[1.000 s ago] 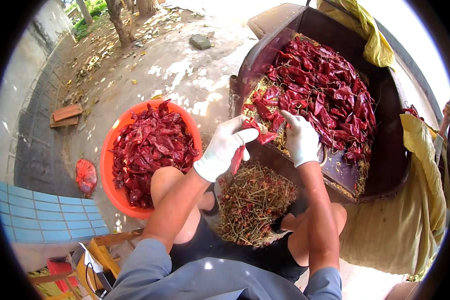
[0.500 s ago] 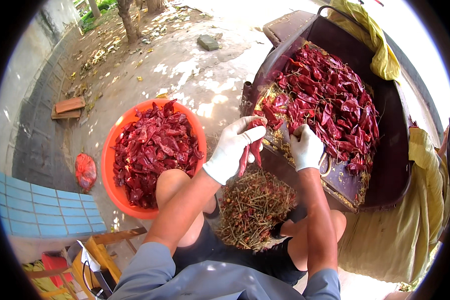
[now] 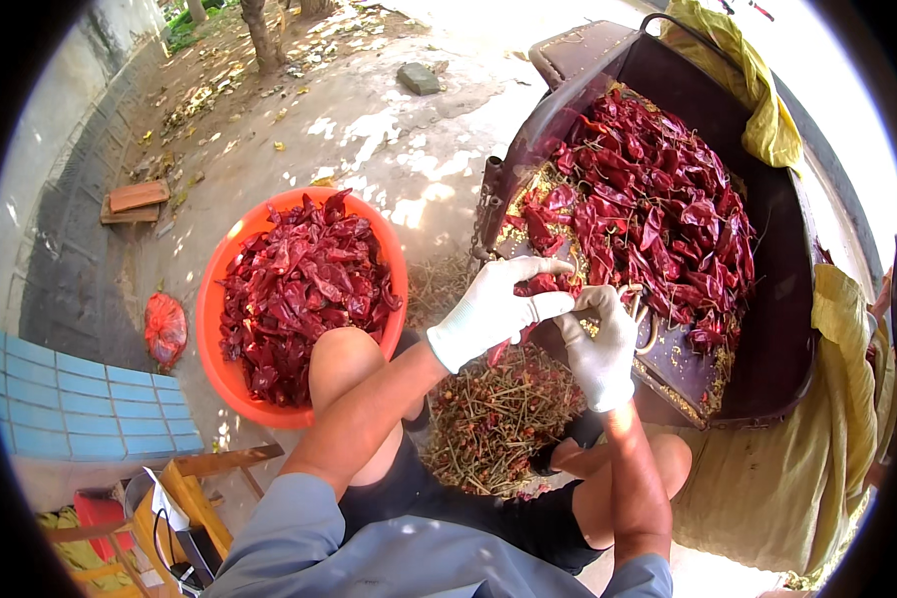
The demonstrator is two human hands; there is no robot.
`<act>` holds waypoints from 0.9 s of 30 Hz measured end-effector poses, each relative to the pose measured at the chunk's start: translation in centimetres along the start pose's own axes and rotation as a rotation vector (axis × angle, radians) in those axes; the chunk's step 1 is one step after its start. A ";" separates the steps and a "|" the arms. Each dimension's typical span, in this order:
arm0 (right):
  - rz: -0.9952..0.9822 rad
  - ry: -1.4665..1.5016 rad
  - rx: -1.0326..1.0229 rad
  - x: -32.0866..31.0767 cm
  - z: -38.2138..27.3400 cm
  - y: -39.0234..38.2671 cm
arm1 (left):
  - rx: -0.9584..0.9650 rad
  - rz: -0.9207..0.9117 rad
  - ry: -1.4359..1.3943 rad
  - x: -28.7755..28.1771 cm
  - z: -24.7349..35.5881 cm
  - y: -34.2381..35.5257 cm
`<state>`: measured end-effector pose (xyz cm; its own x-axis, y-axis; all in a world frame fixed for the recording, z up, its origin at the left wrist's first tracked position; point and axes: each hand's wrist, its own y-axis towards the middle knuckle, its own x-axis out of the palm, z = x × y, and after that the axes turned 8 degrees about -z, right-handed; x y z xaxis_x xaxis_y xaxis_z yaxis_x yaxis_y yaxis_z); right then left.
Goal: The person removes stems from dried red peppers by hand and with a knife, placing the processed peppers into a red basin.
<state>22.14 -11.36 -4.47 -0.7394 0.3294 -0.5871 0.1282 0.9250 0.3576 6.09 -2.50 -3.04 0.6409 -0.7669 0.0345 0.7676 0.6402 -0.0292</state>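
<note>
My left hand [image 3: 500, 307], in a white glove, is closed around dried red chili peppers [image 3: 540, 285]; part of one pokes out below the palm. Close against its thumb and fingertips, my right hand [image 3: 605, 344], gloved too, has its thumb and fingers pinched together. Whatever lies in that pinch is hidden. Both hands are over the near lip of a dark maroon cart [image 3: 789, 299], which holds a heap of dried chili peppers [image 3: 658, 204] with stems. Beneath the hands, between my feet, lies a pile of chili stems [image 3: 498, 429].
An orange basin [image 3: 401, 261] full of chili peppers stands by my left knee. Left of it are a red plastic bag [image 3: 165, 329], bricks [image 3: 138, 197] and a blue tiled ledge [image 3: 90, 399]. Yellowish cloth [image 3: 767, 488] drapes beside the cart. A wooden chair [image 3: 199, 498] stands lower left.
My right hand has come away from the cart's heap, down and left, to meet the left hand's fingertips. My left hand has shifted slightly right and down, still holding chili peppers.
</note>
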 end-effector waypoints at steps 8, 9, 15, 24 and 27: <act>0.005 0.730 0.378 -0.9 -0.2 0.4 | 0.375 0.288 0.691 0.7 -1.9 0.9; 0.004 0.632 0.338 -0.8 0.0 0.3 | 0.384 0.309 0.756 0.9 -2.0 0.8; 0.098 0.034 -0.005 -0.4 0.1 0.4 | 0.423 0.306 0.841 0.9 -2.3 0.7; 0.095 -0.232 -0.213 -0.4 -1.3 0.8 | 0.237 0.050 0.486 0.1 -3.2 0.6; 0.009 0.291 0.305 -0.2 -1.5 0.4 | 0.335 0.140 0.785 0.4 -3.4 0.4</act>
<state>21.40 -11.39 -3.14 -0.8877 0.3111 -0.3393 0.2929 0.9503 0.1051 6.68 -2.70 -6.42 0.6389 -0.4103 -0.6508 0.7204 0.6158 0.3190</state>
